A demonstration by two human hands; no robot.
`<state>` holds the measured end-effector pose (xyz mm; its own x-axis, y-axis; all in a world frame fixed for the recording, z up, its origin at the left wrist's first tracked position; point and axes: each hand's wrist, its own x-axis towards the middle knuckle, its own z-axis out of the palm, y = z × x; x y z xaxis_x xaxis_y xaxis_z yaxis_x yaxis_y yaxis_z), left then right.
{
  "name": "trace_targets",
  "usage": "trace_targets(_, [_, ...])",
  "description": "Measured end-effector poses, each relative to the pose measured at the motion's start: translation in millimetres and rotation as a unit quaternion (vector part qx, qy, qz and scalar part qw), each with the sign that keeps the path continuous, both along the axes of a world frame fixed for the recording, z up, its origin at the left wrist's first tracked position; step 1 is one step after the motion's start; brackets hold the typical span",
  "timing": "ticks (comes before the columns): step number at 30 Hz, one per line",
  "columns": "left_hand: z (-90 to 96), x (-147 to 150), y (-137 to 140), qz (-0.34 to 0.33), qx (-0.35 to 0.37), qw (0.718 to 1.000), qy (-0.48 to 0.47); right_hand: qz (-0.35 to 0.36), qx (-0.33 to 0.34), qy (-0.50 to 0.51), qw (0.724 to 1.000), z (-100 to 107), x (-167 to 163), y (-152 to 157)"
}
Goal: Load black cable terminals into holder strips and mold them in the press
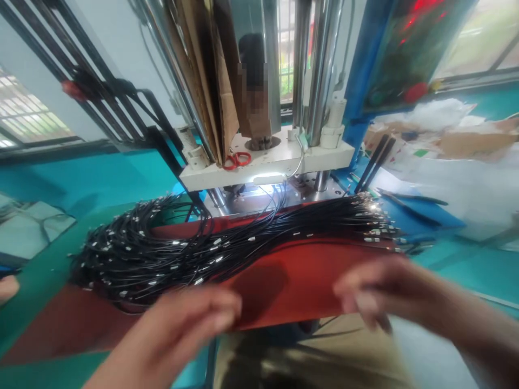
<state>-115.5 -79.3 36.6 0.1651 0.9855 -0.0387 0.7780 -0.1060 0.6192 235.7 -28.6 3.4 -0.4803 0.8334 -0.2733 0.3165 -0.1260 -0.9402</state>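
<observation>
My left hand [190,313] is over the near edge of a red mat, blurred by motion, its fingers stretched out with nothing visible in them. Just beyond its fingertips lies a large bundle of black cables [162,254] with small shiny metal pieces along it. My right hand [373,289] hovers above the right part of the red mat [308,275], also smeared, its fingers loosely bent and apart, and no object shows in it. The cable ends [377,221] fan out beyond this hand. Neither hand visibly touches the cables.
A press with a white plate [267,165] and steel columns stands behind the cables. Red-handled scissors [237,160] rest on the plate beside cardboard [206,81]. A blue control box [405,65] is at right. Part of another person's hand [7,287] shows at the left edge.
</observation>
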Motion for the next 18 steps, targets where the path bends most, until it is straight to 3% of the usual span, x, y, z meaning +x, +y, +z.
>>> trace_targets(1, [9.8,11.5,25.8,0.008,0.044,0.999,0.013,-0.009,0.009,0.033,0.999,12.0,-8.7,27.1])
trace_targets(3, [20.0,38.7,80.5,0.007,0.135,0.989,0.062,-0.096,0.029,0.103,0.99,26.7,-29.9,83.1])
trace_targets(5, [18.0,64.4,127.1,-0.004,0.138,0.982,0.132,-0.176,-0.052,0.191,0.964,30.3,-53.2,130.3])
trace_targets(8, [1.5,87.1,167.5,0.0,0.127,0.98,0.155,-0.204,-0.102,0.228,0.947,23.5,-83.5,173.6])
trace_targets(11, [-12.6,88.2,180.5,0.017,0.125,0.98,0.153,-0.211,-0.136,0.248,0.936,14.1,-102.1,190.0])
trace_targets(14, [-12.0,79.7,177.3,0.022,0.123,0.984,0.13,-0.183,-0.18,0.266,0.929,10.5,-109.3,189.8])
trace_targets(18, [-7.2,82.8,137.0,0.053,0.171,0.979,0.099,-0.11,-0.243,0.291,0.919,16.3,-112.6,174.2])
